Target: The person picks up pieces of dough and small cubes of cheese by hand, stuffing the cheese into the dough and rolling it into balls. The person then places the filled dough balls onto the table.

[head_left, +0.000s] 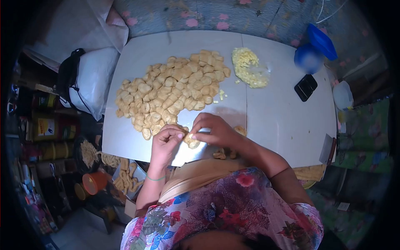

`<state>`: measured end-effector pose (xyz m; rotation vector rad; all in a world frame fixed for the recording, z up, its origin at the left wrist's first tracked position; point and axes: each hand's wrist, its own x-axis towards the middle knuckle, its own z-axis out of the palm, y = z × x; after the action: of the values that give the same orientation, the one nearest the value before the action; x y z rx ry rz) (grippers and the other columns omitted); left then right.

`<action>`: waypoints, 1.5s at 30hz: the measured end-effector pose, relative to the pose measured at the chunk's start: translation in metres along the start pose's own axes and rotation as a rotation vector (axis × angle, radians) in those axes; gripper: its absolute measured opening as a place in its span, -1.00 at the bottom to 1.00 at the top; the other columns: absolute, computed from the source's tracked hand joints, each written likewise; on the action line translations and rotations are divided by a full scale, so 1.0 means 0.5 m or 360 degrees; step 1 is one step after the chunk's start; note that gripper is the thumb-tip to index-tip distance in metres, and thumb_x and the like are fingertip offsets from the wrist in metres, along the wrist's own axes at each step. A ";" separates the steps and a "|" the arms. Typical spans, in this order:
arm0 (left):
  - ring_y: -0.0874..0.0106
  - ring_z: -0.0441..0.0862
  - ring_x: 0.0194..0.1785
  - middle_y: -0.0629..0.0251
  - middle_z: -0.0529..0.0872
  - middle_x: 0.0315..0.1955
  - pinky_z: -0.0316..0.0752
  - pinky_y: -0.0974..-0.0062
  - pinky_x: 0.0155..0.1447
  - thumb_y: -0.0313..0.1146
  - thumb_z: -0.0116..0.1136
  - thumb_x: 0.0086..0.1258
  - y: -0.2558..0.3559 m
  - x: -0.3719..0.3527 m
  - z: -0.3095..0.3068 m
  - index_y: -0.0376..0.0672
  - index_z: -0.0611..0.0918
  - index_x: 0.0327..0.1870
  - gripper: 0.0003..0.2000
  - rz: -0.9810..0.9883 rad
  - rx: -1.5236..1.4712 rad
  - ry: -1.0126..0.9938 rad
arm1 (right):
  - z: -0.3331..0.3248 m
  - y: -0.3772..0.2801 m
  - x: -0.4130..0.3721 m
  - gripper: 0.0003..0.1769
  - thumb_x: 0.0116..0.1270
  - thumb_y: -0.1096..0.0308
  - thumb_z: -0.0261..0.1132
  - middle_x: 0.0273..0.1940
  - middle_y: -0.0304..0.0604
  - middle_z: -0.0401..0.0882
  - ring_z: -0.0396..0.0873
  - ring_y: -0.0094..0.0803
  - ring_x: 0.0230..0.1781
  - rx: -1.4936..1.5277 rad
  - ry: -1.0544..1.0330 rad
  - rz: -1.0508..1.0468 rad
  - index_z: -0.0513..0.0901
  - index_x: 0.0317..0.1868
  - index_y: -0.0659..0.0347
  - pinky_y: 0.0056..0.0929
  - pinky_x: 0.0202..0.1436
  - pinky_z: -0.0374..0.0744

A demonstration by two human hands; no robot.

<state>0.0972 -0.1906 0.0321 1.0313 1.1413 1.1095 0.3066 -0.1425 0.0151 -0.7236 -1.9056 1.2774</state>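
Both hands meet at the front edge of the white table (287, 121), around a small piece of dough (192, 141). My left hand (167, 141) pinches its left side with thumb and fingers. From the right, my right hand (211, 130) has its fingertips on the top of the same piece. Just beyond my hands spreads a large pile of tan dough pieces (175, 85). Small pale yellow cubes (246, 66) lie in a heap on clear plastic at the back, with a few loose cubes (221, 96) nearer. More dough (219, 154) lies close to my right forearm.
At the back right are a blue container (307, 58) and a black phone-like object (306, 87). A broad blade (326, 149) lies at the right edge. Below left, a tray of dough strips (126, 177) and an orange bucket (95, 183) stand off the table.
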 end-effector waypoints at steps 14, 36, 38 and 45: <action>0.13 0.33 0.22 0.14 0.44 0.18 0.21 0.24 0.29 -0.39 0.28 0.15 -0.015 0.001 -0.002 -0.10 0.61 0.01 -0.64 0.0605 0.1954 -0.0333 | 0.057 0.059 -0.015 -0.77 0.09 0.33 0.33 -0.30 -0.16 0.54 0.55 -0.30 -0.31 -0.0744 0.0018 0.0170 0.55 -0.25 0.19 -0.33 -0.23 0.51; 0.50 0.60 -0.25 0.24 0.59 -0.26 0.60 0.57 -0.21 -0.66 0.20 0.26 -0.016 0.009 0.008 -0.20 0.40 -0.27 -0.78 0.0126 -0.0199 0.0080 | -0.107 -0.013 -0.063 -0.82 0.35 0.48 0.18 -0.02 -0.12 0.61 0.62 -0.28 -0.06 0.0281 0.0785 0.0471 0.62 -0.06 0.22 -0.36 0.07 0.55; 0.51 0.61 -0.25 0.25 0.62 -0.27 0.60 0.56 -0.19 -0.63 0.22 0.27 -0.022 0.014 -0.006 -0.24 0.45 -0.24 -0.81 0.0073 -0.0130 0.0113 | -0.135 -0.012 -0.069 -0.85 0.36 0.44 0.19 -0.03 -0.13 0.61 0.61 -0.29 -0.07 0.0080 0.0559 0.0352 0.65 -0.12 0.22 -0.35 0.08 0.54; 0.45 0.65 -0.22 0.16 0.67 -0.23 0.65 0.48 -0.09 -0.55 0.18 0.34 -0.014 0.028 0.025 -0.36 0.52 -0.06 -0.80 -0.0032 -0.0321 0.0123 | -0.165 0.039 -0.038 -0.81 0.29 0.31 0.25 -0.13 -0.13 0.61 0.59 -0.32 -0.12 -0.0763 0.0356 0.0357 0.67 -0.16 0.20 -0.31 -0.01 0.51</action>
<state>0.1113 -0.1787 0.0247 0.8248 1.0741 1.2304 0.3856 -0.1066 0.0125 -1.2989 -1.9996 0.8187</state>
